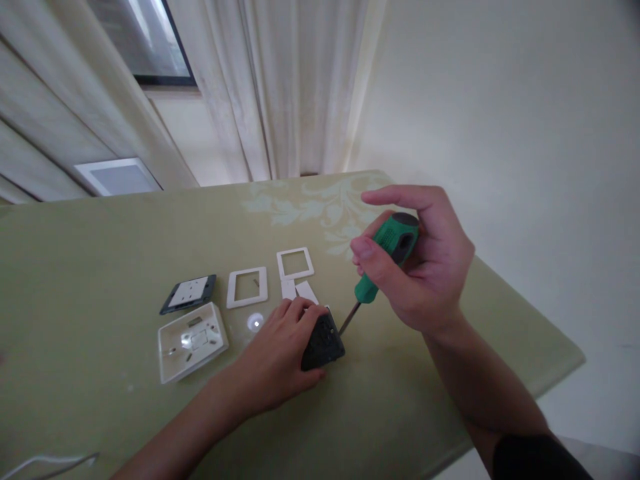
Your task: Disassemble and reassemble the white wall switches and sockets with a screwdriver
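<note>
While a black rectangular plastic module is gripped by the left hand, a green-handled metal screwdriver is held to its right edge by the right hand.

The module is kept on or just above the pale-green tabletop, right of an open white plastic box; the handle is clasped, index finger raised. Screw-turning or prying seems in hand — which, cannot be told — and a well-seated tip appears called for next.

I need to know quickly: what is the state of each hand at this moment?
Left hand: closed, holding the black plate by its edges.
Right hand: closed around the green screwdriver, one finger extended.
</note>
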`<state>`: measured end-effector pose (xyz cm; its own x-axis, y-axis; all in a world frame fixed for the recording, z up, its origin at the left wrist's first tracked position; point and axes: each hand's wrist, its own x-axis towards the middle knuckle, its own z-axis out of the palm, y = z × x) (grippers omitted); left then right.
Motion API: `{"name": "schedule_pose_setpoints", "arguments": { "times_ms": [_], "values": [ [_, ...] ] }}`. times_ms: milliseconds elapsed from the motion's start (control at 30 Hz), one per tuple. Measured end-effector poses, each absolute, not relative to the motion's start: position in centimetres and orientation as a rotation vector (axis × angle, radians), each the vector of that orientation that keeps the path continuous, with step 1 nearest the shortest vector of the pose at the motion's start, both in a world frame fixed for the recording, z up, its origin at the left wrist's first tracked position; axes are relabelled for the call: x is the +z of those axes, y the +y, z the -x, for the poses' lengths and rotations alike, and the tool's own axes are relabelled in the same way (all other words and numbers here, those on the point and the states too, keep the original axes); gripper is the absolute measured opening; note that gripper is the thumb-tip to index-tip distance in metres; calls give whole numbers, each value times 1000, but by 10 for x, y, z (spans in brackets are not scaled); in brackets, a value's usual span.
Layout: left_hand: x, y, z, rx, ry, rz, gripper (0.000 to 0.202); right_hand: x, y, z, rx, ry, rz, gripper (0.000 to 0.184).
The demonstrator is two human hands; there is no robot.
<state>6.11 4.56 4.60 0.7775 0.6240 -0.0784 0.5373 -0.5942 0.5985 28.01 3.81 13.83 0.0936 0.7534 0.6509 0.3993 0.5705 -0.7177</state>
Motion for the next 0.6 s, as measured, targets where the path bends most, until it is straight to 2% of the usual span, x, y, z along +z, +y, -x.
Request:
{"name": "schedule_pose_setpoints", "arguments": {
  "times_ms": [133, 333, 600],
  "values": [
    [49, 44, -63, 149, 865, -2387, 70, 138, 39, -280, 358, -1519, 1002, 35],
    [60, 45, -61, 14, 852, -2274, 77, 137, 41, -280, 375, -1530, 1006, 35],
    [59, 48, -59, 60, 787, -2234, 68, 136, 41, -281, 353, -1552, 1021, 37]
  ]
}}
